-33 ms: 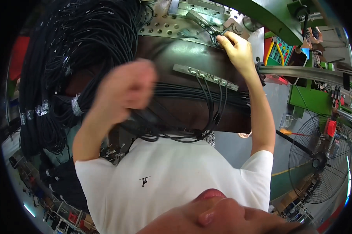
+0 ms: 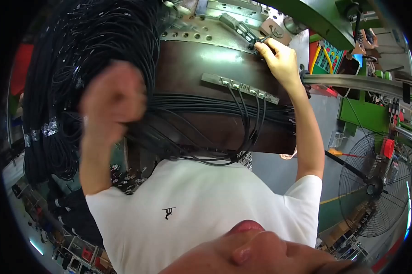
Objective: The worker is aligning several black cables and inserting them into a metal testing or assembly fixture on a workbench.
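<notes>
My left hand point(image 2: 117, 93), smeared by motion, is raised in front of the thick bundle of black cables point(image 2: 110, 41); its fingers and anything in them cannot be made out. At the far side, the fingers of my right hand point(image 2: 279, 57) are pinched together at the near end of a metal connector strip point(image 2: 228, 20) with dark pieces on it. What they grip is small, dark and partly hidden. Between my arms, a second metal strip point(image 2: 210, 78) lies on the brown work surface point(image 2: 178, 64), with several black cables point(image 2: 244, 112) running from its slots toward me.
A perforated metal plate point(image 2: 187, 35) borders the work surface at the far side. Overhead at upper right is a green machine frame point(image 2: 306, 16). A rail point(image 2: 352, 82) extends right, and a large floor fan point(image 2: 375, 187) stands at the right.
My left hand has moved left, away from the middle of the work surface. A blurred dark streak above the surface is gone. Dark pieces on the far strip look less tangled; my right hand barely moved.
</notes>
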Available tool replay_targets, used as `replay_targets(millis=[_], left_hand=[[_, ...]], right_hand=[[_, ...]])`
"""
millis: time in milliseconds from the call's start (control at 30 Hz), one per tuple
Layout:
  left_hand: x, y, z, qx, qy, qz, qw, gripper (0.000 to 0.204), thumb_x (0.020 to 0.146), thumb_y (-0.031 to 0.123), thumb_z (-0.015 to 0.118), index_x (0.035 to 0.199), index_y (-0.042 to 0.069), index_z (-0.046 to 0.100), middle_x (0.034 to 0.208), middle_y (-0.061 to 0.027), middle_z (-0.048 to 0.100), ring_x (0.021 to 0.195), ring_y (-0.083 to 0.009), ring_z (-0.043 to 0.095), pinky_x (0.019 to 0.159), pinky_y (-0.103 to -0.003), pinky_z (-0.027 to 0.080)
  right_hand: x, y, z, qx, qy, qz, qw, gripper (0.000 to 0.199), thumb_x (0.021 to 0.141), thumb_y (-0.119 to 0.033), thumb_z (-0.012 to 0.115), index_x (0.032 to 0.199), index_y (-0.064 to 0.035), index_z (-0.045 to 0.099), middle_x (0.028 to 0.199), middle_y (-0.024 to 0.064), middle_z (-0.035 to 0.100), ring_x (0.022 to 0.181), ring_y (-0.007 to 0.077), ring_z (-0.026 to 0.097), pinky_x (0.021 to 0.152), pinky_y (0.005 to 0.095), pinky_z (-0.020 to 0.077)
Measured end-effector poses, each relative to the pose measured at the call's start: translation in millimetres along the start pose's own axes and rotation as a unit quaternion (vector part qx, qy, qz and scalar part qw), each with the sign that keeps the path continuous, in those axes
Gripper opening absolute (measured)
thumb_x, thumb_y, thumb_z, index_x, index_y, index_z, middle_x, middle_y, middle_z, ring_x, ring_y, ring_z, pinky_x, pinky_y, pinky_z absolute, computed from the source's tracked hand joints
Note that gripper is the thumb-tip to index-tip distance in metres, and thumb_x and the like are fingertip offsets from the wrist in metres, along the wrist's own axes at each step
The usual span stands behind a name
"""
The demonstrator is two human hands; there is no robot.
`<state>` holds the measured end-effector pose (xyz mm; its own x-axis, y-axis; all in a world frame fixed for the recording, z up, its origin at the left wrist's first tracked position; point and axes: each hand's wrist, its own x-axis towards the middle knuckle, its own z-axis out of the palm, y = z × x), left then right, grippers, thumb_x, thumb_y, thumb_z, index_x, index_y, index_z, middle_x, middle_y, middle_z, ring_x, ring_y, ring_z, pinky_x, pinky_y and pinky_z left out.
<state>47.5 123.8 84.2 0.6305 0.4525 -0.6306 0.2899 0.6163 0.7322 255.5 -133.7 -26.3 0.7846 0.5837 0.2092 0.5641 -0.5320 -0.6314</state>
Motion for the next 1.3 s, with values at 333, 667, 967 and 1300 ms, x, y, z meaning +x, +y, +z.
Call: replay_targets(millis=[333,667,967,1300], left_hand=[[51.8,35.0,-60.9,0.656,0.21,0.348,0.636,0.054,0.098,0.048,0.036,0.091,0.008,0.071,0.065,-0.0109,0.065,0.066,-0.0281,0.066,0.062,-0.038,0.05],[3.5,-121.5,56.6,0.115,-0.441,-0.166,0.875,0.043,0.101,0.036,0.038,0.112,-0.002,0.056,0.095,-0.0095,0.066,0.086,-0.0182,0.065,0.076,-0.029,0.052],[173.0,-11.3,137.7,-0.069,-0.42,-0.18,0.887,0.031,0.102,0.023,0.035,0.096,-0.005,0.048,0.066,0.0019,0.038,0.051,-0.0058,0.038,0.046,-0.018,0.042],[146.0,14.5,121.3,0.531,-0.11,0.621,0.566,0.023,0.09,0.018,0.051,0.087,0.0,0.064,0.084,-0.0184,0.065,0.077,-0.0336,0.061,0.071,-0.043,0.048]], right_hand=[[-80.3,-47.6,11.2,-0.048,-0.005,-0.055,0.997,0.036,0.074,-0.018,0.073,0.107,-0.0079,0.062,0.095,0.0062,0.056,0.089,0.0258,0.056,0.077,0.0367,0.0469],[-31.6,-73.0,8.0,-0.008,0.07,-0.144,0.987,0.017,0.078,-0.007,0.066,0.095,-0.0049,0.067,0.087,0.0085,0.063,0.081,0.0274,0.06,0.071,0.0355,0.0494],[84.6,-4.3,18.6,-0.227,0.103,-0.22,0.943,0.018,0.087,-0.018,0.053,0.092,-0.0052,0.065,0.085,0.0135,0.065,0.074,0.0303,0.061,0.068,0.0392,0.0483],[78.1,15.5,10.8,-0.338,0.104,-0.219,0.909,0.022,0.079,-0.007,0.061,0.1,-0.0084,0.067,0.088,0.0124,0.066,0.082,0.0292,0.063,0.074,0.0371,0.0497]])
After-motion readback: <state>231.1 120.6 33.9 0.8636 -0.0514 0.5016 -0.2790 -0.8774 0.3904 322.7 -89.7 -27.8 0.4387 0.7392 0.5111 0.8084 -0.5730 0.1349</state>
